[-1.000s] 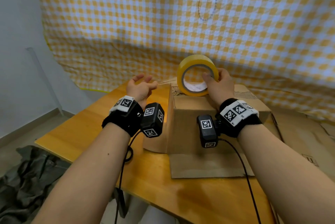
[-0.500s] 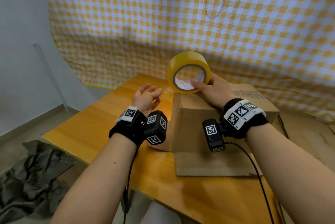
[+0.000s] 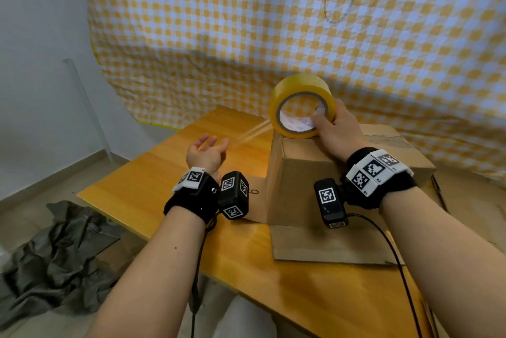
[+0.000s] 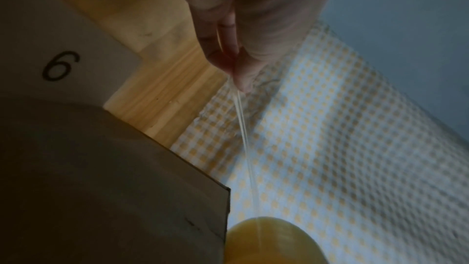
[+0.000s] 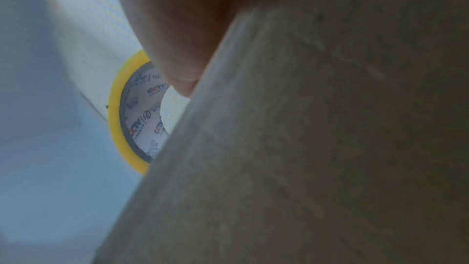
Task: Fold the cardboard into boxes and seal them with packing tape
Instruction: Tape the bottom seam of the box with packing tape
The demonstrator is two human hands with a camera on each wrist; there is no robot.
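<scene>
Head view: brown corrugated cardboard box (image 3: 309, 178), folded and standing on the orange-stained wooden bench (image 3: 169, 173), its lower flaps splayed flat on the wood. Round yellow roll of clear packing tape (image 3: 301, 106) stands on edge at the box's top left corner, steadied by the right hand (image 3: 335, 132), whose fingers curl over the rim and into the core; judged held there so the roll pays out along the top seam. Left hand (image 3: 206, 152) lies out to the left of the roll, level with the box top, drawing a clear strip of tape (image 3: 250, 133) taut between the two hands. Yellow-and-white checked cloth (image 3: 273, 22) hangs behind; crumpled dark grey fabric (image 3: 54, 255) on the floor.

Left wrist view: fingers (image 4: 223, 51) pinch the strip's free end (image 4: 243, 127), which runs straight from the fingertips to the yellow roll (image 4: 269, 242). Box wall sits beside them; a flap printed "6" (image 4: 61, 65) lies on the bench.

Right wrist view: box surface fills most of the frame; a fingertip (image 5: 182, 71) hooks into the printed core of the roll (image 5: 142, 119).
</scene>
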